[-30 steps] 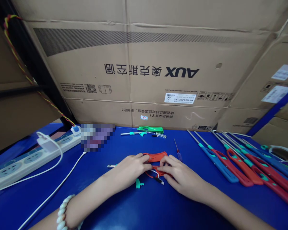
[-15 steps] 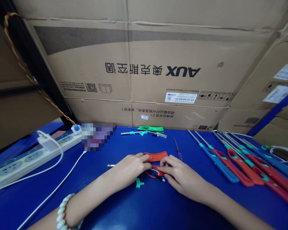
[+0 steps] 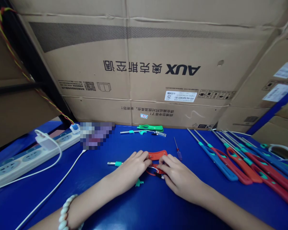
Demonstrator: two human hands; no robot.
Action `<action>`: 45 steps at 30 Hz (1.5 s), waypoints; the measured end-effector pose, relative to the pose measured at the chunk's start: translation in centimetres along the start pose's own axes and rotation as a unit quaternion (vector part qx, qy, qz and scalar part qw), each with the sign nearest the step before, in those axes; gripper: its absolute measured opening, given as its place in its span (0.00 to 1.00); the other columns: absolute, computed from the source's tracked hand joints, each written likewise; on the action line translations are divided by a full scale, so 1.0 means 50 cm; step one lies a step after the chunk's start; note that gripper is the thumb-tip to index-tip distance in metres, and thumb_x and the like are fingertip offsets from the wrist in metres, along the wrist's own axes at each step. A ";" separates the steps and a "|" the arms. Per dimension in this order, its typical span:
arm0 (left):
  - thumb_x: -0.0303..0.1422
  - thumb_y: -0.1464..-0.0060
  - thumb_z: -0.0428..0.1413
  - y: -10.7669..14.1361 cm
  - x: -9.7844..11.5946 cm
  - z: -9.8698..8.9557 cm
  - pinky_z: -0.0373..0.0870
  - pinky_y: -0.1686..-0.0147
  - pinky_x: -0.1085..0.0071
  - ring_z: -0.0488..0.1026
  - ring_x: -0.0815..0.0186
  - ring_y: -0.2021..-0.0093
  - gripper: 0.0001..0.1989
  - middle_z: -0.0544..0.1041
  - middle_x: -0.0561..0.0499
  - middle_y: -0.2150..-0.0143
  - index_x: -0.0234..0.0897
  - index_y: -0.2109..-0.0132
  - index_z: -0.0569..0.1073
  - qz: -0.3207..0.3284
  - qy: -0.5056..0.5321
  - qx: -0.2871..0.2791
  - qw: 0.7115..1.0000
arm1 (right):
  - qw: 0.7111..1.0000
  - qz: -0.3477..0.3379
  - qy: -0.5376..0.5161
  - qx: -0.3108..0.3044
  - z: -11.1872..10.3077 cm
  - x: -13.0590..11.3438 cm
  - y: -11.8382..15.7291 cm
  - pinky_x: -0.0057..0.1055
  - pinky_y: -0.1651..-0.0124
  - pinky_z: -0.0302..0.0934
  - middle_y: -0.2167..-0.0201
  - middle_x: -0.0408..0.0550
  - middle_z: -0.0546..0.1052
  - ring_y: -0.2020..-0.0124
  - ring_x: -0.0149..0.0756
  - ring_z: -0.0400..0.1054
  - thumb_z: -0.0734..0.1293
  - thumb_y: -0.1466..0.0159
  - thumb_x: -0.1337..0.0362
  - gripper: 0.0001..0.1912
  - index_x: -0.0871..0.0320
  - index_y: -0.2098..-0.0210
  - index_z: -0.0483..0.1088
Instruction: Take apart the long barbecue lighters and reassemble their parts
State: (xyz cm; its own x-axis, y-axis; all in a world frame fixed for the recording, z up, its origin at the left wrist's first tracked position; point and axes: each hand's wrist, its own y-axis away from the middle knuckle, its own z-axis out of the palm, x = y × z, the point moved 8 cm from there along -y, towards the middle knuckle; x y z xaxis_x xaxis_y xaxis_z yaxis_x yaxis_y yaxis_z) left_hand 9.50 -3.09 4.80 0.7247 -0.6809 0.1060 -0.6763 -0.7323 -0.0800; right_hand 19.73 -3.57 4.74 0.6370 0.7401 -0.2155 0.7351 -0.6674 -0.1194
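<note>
My left hand (image 3: 136,167) is closed at the left end of an opened orange lighter casing, its fingertips at the lower half (image 3: 159,171), which holds white wire and a black part (image 3: 159,175). The upper orange half (image 3: 157,155) lies just behind. My right hand (image 3: 176,171) has its fingers bent and pressed together on the right end of the lower half. A metal tube (image 3: 111,163) with a teal collar sticks out left of my left hand. Below the hands lies a teal trigger piece (image 3: 139,183).
A screwdriver (image 3: 179,154) lies behind my right hand. Farther back are green casing parts (image 3: 150,127) and another metal tube (image 3: 128,132). Several finished-looking lighters (image 3: 218,163) lie at right. A power strip (image 3: 31,155) with cables is at left, with cardboard (image 3: 146,41) behind.
My left hand has shifted slightly, and more of the metal tube and its teal collar now shows. The view has moved a little. Both hands stay at the orange casing.
</note>
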 end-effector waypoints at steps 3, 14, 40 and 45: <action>0.13 0.49 0.46 -0.003 -0.001 0.005 0.65 0.55 0.59 0.65 0.56 0.53 0.19 0.68 0.44 0.52 0.33 0.54 0.69 -0.011 -0.007 0.000 1.000 | 1.000 0.007 0.000 0.006 0.001 -0.001 0.001 0.41 0.55 0.61 0.58 0.54 0.67 0.59 0.42 0.62 0.58 0.38 0.74 0.13 0.61 0.57 0.70; 0.16 0.52 0.48 0.001 0.013 0.013 0.61 0.54 0.58 0.63 0.54 0.50 0.20 0.68 0.43 0.50 0.36 0.52 0.66 -0.011 -0.035 0.005 0.999 | 0.997 -0.009 0.042 0.060 0.025 0.001 -0.002 0.36 0.59 0.63 0.62 0.54 0.68 0.63 0.40 0.62 0.58 0.37 0.77 0.14 0.61 0.59 0.71; 0.22 0.47 0.47 -0.003 0.043 0.034 0.60 0.52 0.53 0.64 0.51 0.53 0.17 0.69 0.39 0.52 0.29 0.49 0.68 -0.076 -0.110 0.028 0.991 | 0.995 0.030 -0.083 0.050 0.011 0.012 -0.005 0.38 0.55 0.64 0.59 0.54 0.69 0.58 0.42 0.65 0.58 0.42 0.80 0.15 0.61 0.59 0.65; 0.21 0.47 0.46 0.000 0.036 0.022 0.60 0.52 0.53 0.63 0.51 0.52 0.14 0.68 0.40 0.53 0.32 0.55 0.69 -0.072 -0.053 0.021 0.996 | 0.989 0.045 -0.131 0.046 -0.004 0.011 -0.004 0.34 0.60 0.63 0.64 0.48 0.69 0.63 0.38 0.65 0.59 0.41 0.78 0.10 0.58 0.64 0.62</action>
State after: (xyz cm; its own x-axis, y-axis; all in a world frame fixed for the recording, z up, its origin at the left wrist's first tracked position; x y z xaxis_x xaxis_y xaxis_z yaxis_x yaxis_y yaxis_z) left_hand 10.94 -4.32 3.91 0.8248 -0.5652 0.0145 -0.5603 -0.8205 -0.1128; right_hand 19.99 -3.00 4.86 0.6087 0.6381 -0.4715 0.6459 -0.7436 -0.1726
